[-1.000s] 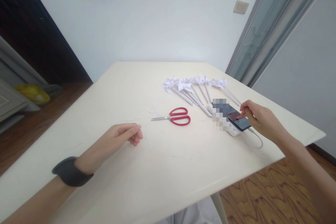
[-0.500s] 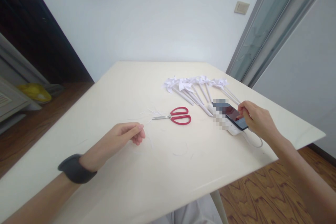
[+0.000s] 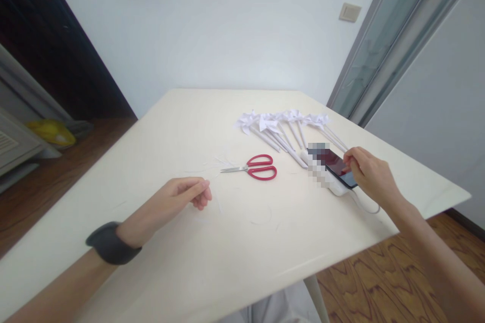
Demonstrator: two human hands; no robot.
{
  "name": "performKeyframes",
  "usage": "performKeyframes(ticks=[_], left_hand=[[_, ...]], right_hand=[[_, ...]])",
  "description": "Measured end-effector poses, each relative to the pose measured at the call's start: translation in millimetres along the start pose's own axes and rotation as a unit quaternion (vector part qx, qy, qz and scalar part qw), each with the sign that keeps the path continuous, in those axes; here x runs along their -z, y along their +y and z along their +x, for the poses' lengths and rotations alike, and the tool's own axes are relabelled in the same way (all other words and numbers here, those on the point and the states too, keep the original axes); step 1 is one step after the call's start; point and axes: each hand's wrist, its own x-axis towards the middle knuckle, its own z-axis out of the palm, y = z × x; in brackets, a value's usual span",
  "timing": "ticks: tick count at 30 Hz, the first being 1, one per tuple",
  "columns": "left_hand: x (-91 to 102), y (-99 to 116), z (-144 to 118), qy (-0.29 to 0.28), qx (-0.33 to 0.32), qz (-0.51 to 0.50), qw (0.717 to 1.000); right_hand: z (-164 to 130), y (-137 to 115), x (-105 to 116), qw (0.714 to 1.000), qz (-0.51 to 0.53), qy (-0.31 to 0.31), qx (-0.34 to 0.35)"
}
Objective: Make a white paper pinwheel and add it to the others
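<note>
My left hand (image 3: 191,193) rests on the table with its fingers loosely curled in and the thumb laid against them; nothing shows inside. A dark band circles that wrist. Just beyond its fingertips lie red-handled scissors (image 3: 261,167), blades pointing left, with thin white scraps (image 3: 217,160) by the tips. Over at the right, my right hand (image 3: 366,167) is bent over a dark smartphone (image 3: 335,162), its fingers curled and a fingertip at the screen. The phone lies on a white device (image 3: 337,187) with a cable; part of both is blurred out.
Several white paper pinwheels (image 3: 269,124) on rolled paper sticks lie fanned out behind the phone. More fine strips are scattered on the white table (image 3: 182,126). A wall with a light switch (image 3: 349,12) stands behind, and a yellow bag (image 3: 51,132) is on the floor at left.
Both hands keep almost the same place and pose. The whole view has shifted very slightly; the scissors, phone and pinwheels have not moved on the table.
</note>
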Motion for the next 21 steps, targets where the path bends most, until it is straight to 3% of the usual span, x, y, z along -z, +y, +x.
performKeyframes(ticks=[21], left_hand=[[2.4,-2.4,-0.8,-0.021,-0.021,0.003,1.0]], right_hand=[[-1.1,-5.5,-8.4,0.999,-0.04,0.025,0.026]])
